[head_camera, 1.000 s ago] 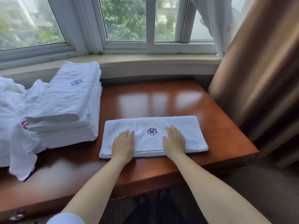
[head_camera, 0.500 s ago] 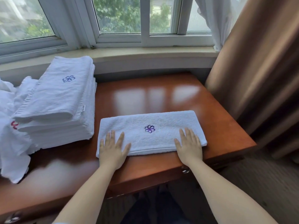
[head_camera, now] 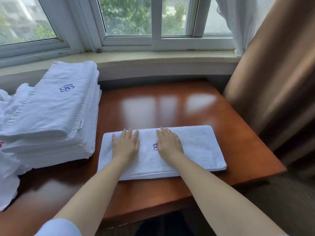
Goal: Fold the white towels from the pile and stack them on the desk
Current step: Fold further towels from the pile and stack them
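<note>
A folded white towel [head_camera: 201,149] with a purple flower mark lies flat on the glossy wooden desk [head_camera: 170,106], near its front edge. My left hand [head_camera: 127,143] presses flat on the towel's left half, fingers straight and reaching toward its far edge. My right hand [head_camera: 168,143] lies flat near the middle, partly covering the flower mark. A stack of folded white towels [head_camera: 51,116] with a blue flower mark on top stands at the left. Unfolded white towels [head_camera: 8,167] sit in a loose pile at the far left.
A window sill [head_camera: 153,60] and window run along the back of the desk. A brown curtain [head_camera: 276,82] hangs close on the right, beside the desk's right edge. The floor shows below the front edge.
Both hands slid from the towel's near outer corners inward and toward its far edge. The towel itself stays put on the desk; the camera view shifted.
</note>
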`<state>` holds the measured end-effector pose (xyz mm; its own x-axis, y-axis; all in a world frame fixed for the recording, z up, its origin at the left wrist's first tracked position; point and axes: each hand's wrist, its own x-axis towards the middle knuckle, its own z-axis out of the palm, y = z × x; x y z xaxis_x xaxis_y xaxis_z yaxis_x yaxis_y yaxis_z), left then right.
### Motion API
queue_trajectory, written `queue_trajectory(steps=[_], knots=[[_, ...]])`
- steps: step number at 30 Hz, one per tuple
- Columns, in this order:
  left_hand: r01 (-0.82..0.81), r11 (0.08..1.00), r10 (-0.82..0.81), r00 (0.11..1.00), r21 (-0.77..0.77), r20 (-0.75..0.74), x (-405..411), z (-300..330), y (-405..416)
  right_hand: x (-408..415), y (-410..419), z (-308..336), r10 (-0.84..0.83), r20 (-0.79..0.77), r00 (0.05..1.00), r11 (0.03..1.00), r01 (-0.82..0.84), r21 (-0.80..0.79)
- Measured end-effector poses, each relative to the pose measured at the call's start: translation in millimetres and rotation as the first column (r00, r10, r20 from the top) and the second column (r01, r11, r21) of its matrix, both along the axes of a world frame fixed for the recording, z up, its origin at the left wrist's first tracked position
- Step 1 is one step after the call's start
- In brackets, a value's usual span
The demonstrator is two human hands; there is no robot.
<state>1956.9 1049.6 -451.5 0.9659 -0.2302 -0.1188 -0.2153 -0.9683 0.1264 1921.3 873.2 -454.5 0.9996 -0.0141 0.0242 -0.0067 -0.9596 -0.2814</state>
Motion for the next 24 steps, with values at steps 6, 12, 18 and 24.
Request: queue_trajectory(steps=[6, 12, 18, 24], knots=[[-0.026, 1.0, 0.025, 0.999, 0.01, 0.029, 13.8, -27.9, 11.8, 8.4, -21.3, -26.0, -0.043, -0.094, 0.995, 0.998, 0.038, -0.05], [0.025, 0.999, -0.025, 1.0, 0.021, 0.017, 14.9, -24.4, 16.5, 8.2, -25.3, -21.8, -0.055, -0.129, 0.99, 0.997, 0.049, -0.052], [-0.032, 0.998, 0.031, 0.999, 0.062, 0.01, 4.9, -24.1, 47.0, -1.3, -56.2, -21.6, -0.181, -0.14, 0.973, 0.98, 0.167, -0.112], [-0.049, 0.998, 0.049, 0.999, 0.041, -0.006, 2.5, -22.9, 50.1, -13.9, -83.6, -19.4, -0.31, -0.152, 0.939, 0.946, 0.288, -0.149]])
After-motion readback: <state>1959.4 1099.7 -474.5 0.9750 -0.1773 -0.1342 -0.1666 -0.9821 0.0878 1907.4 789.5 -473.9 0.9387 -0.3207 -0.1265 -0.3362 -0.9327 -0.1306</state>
